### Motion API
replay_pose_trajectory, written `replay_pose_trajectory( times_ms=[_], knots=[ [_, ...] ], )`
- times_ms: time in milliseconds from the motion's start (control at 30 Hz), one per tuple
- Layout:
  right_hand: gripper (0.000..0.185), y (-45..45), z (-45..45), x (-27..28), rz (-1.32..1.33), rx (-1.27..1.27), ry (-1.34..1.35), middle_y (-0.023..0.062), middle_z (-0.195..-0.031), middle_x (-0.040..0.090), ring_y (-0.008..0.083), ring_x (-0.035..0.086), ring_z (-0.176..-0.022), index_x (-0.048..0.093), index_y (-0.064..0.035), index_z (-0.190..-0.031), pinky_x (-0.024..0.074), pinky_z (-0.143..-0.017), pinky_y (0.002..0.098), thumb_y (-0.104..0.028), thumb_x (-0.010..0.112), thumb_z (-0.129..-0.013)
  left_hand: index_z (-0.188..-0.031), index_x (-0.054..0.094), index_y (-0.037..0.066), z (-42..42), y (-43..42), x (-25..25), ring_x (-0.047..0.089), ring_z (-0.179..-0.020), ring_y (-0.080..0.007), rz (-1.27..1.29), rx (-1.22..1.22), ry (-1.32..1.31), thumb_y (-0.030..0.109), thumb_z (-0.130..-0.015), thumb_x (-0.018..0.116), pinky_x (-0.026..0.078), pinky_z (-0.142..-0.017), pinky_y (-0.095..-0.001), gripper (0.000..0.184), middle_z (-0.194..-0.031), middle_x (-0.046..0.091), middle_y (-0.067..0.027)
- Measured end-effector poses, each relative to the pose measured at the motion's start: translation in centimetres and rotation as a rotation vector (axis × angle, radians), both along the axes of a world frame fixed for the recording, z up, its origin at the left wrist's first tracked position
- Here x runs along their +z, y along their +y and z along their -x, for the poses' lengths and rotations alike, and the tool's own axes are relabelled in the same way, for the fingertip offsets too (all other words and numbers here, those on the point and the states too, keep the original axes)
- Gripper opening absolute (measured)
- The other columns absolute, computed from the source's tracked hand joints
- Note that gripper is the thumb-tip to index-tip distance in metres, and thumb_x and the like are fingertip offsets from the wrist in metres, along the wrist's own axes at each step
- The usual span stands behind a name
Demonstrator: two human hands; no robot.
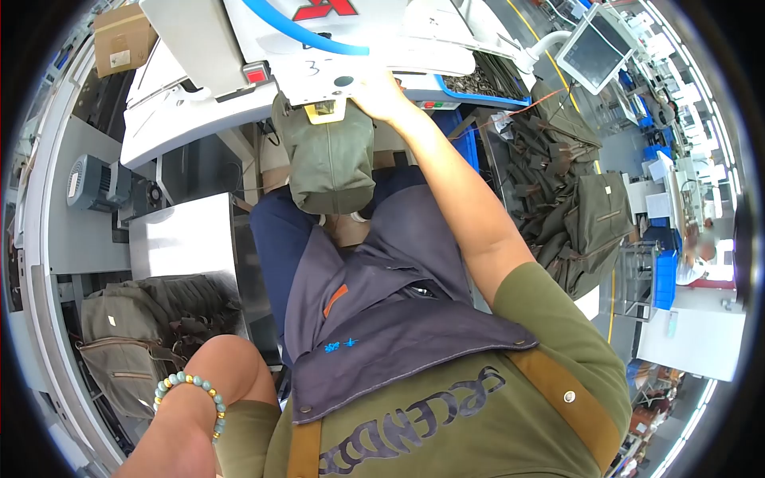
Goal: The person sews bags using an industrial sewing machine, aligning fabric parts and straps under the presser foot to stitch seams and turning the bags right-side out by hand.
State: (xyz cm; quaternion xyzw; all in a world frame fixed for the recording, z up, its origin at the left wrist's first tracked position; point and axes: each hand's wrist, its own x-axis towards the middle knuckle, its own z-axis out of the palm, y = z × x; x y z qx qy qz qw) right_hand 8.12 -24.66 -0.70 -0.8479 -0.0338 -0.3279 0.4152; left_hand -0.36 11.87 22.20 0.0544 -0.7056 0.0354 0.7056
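My right hand (380, 97) reaches to the white sewing machine head (307, 80), beside its right end. Bright light washes it out, and its fingers are partly hidden. Below the machine head hangs an olive-green fabric bag piece (331, 159), with a yellow part (325, 111) at its top. At the lower left, my left arm is bent, a beaded bracelet round the wrist. The back of my left hand (163, 446) shows close to the camera at the frame's bottom edge, its fingers out of view.
Folded green bags (119, 331) lie at the left below a metal surface (183, 239). More green bags (586, 227) are piled on the right. A monitor (596, 49) stands at the upper right, a cardboard box (123, 38) at the upper left. Another person (692, 267) is far right.
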Motion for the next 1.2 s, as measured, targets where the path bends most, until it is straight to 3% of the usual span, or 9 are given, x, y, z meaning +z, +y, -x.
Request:
replay_pose_trajectory(
  times_ms=[233, 500, 667, 700, 767, 933, 967, 1033, 1200],
  knots=[
    [0.027, -1.5, 1.0, 0.1, 0.011, -0.009, 0.132, 0.0126, -0.106, 0.074, 0.0194, 0.069, -0.097, 0.067, 0.0031, -0.116, 0.0547, -0.086, 0.0341, -0.013, 0.057, -0.096, -0.064, 0.057, 0.005, 0.1, 0.5, -0.7, 0.063, -0.074, -0.0147, 0.005, 0.038, -0.003, 0.003, -0.092, 0.052, 0.038, -0.117, -0.0358, 0.028, -0.061, 0.062, -0.0024],
    [0.03, 0.1, 3.6, 1.5, 0.2, -0.002, 0.021, 0.0176, -0.099, 0.072, 0.03, 0.069, -0.088, 0.069, 0.0019, -0.107, 0.0528, -0.083, 0.0383, -0.021, 0.057, -0.092, -0.063, 0.057, 0.004, -0.1, 0.3, -1.0, 0.062, -0.071, -0.0164, 0.022, 0.006, -0.005, 0.004, -0.092, 0.053, 0.041, -0.113, -0.0365, 0.029, -0.062, 0.062, -0.0047],
    [0.027, 1.2, 5.1, 1.9, 0.205, -0.039, 0.081, 0.0174, -0.103, 0.067, 0.0328, 0.06, -0.101, 0.071, -0.0019, -0.103, 0.0477, -0.09, 0.0417, -0.02, 0.058, -0.088, -0.065, 0.059, 0.002, -0.4, -0.1, -2.1, 0.063, -0.073, -0.0172, -0.024, -0.372, 0.043, 0.007, -0.091, 0.055, 0.044, -0.109, -0.0364, 0.027, -0.064, 0.063, -0.0069],
    [0.026, 1.5, 5.5, 2.1, 0.189, -0.03, 0.071, 0.0166, -0.103, 0.065, 0.0327, 0.059, -0.101, 0.072, -0.0028, -0.102, 0.0474, -0.09, 0.0418, -0.019, 0.058, -0.088, -0.074, 0.063, 0.0, -0.5, -0.2, -2.9, 0.064, -0.075, -0.0191, 0.18, -0.087, 0.06, 0.009, -0.092, 0.056, 0.046, -0.106, -0.0372, 0.022, -0.065, 0.063, -0.0076],
    [0.025, 1.8, 5.6, 2.2, 0.172, -0.021, 0.053, 0.0159, -0.103, 0.063, 0.0326, 0.058, -0.102, 0.072, -0.0037, -0.102, 0.0471, -0.09, 0.042, -0.018, 0.058, -0.087, -0.08, 0.068, 0.012, -1.1, -0.9, -4.3, 0.064, -0.081, -0.0097, 0.393, -0.035, 0.175, 0.026, -0.087, 0.066, 0.049, -0.094, -0.0302, 0.016, -0.075, 0.066, 0.0056],
    [0.025, 2.3, 5.8, 1.4, 0.209, -0.051, 0.043, 0.0152, -0.108, 0.061, 0.0309, 0.059, -0.103, 0.07, -0.0038, -0.106, 0.0475, -0.09, 0.0402, -0.015, 0.057, -0.088, -0.088, 0.065, -0.01, -7.7, -2.2, -13.9, 0.066, -0.092, -0.0312, -0.425, 0.851, 0.362, 0.004, -0.092, 0.058, 0.051, -0.081, -0.0396, 0.016, -0.097, 0.07, -0.0223],
    [0.026, 2.4, 5.6, 1.6, 0.223, -0.017, 0.049, 0.0156, -0.108, 0.062, 0.0305, 0.059, -0.103, 0.069, -0.0032, -0.107, 0.0477, -0.091, 0.0399, -0.014, 0.057, -0.088, -0.095, 0.069, -0.005, -7.9, -3.4, -15.1, 0.064, -0.102, -0.0291, -0.703, 0.966, 0.478, -0.003, -0.089, 0.058, 0.05, -0.088, -0.0389, 0.012, -0.102, 0.071, -0.017],
    [0.025, 2.8, 5.1, 1.6, 0.206, -0.007, 0.063, 0.0163, -0.109, 0.063, 0.0307, 0.06, -0.103, 0.069, -0.0025, -0.107, 0.0482, -0.091, 0.0402, -0.014, 0.057, -0.088, -0.104, 0.071, 0.001, -7.9, -6.1, -16.0, 0.062, -0.111, -0.0278, -0.904, 1.251, 0.118, -0.008, -0.088, 0.055, 0.048, -0.094, -0.0375, 0.024, -0.104, 0.071, -0.013],
    [0.027, 2.2, 4.7, 2.1, 0.143, -0.012, 0.17, 0.0178, -0.109, 0.068, 0.0302, 0.064, -0.1, 0.068, 0.0003, -0.11, 0.05, -0.091, 0.0401, -0.015, 0.057, -0.09, -0.116, 0.07, 0.002, -6.8, -8.5, -16.4, 0.052, -0.127, -0.0345, -1.003, 1.327, -0.229, -0.013, -0.078, 0.055, 0.044, -0.105, -0.0452, 0.043, -0.12, 0.066, -0.0094]
  ],
)
